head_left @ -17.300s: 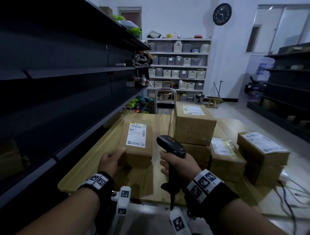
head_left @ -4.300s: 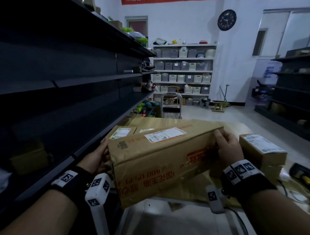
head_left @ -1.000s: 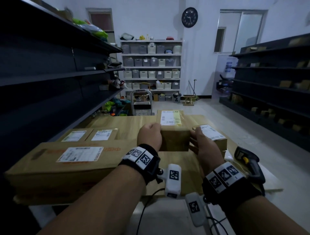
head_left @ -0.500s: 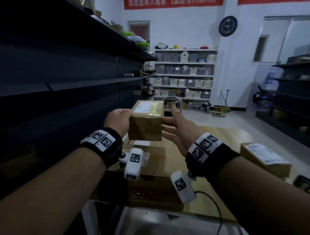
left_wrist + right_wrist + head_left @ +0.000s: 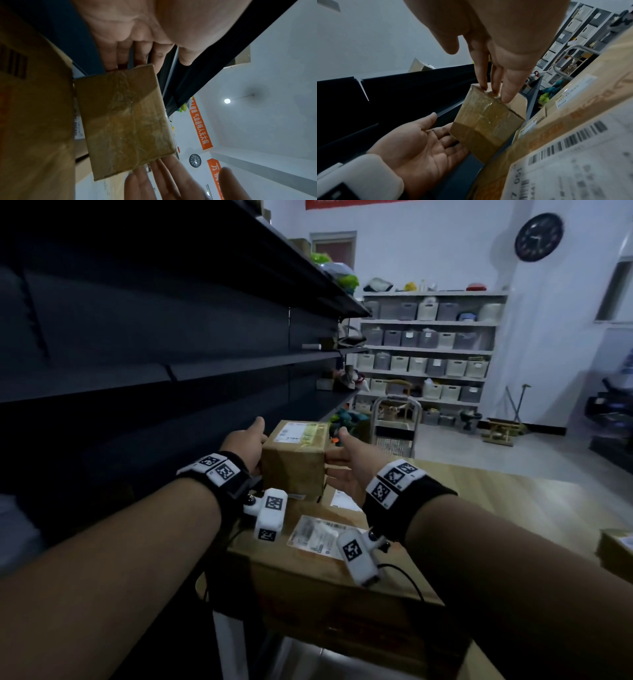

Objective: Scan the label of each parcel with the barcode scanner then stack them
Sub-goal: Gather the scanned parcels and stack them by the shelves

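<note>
**Small parcel going onto the stack, both hands flat on its sides**

Small parcel (image 5: 294, 460) is sitting between the 2 hands, above the big carton (image 5: 329, 556) at the near-left end of the table (image 5: 513, 501). Cannot tell from the head view if its base is already touching the parcels underneath; the left wrist view is showing its taped underside with a gap to the big carton's side, so it is reading as not fully settled.

Left hand (image 5: 245, 445) is pressing on the parcel's left face, fingers (image 5: 123, 56) straight, not wrapped. Right hand (image 5: 346, 460) is pressing the opposite face, fingers (image 5: 494, 86) extended with the tips at the taped edge, thumb clear. So both hands are flat-palmed and clamping, no curl around anything.

Handling, my read:
- Cardboard, stiff corners, looking light given that 2 flat palms are carrying it.
- Clear tape is covering most of the bottom and sides, so it is likely slick; a squeeze-only hold could be slipping.
- Better hold: opposite side faces low down, or fingers under the bottom edge until it is seated.
- Label (image 5: 297, 433) is facing up, staying readable.

Flat label (image 5: 318, 537) on the big carton is also facing up, near the wrists. Another parcel (image 5: 616, 553) is sitting at the right edge of the table, well apart. Scanner is not in view in any camera.
</note>
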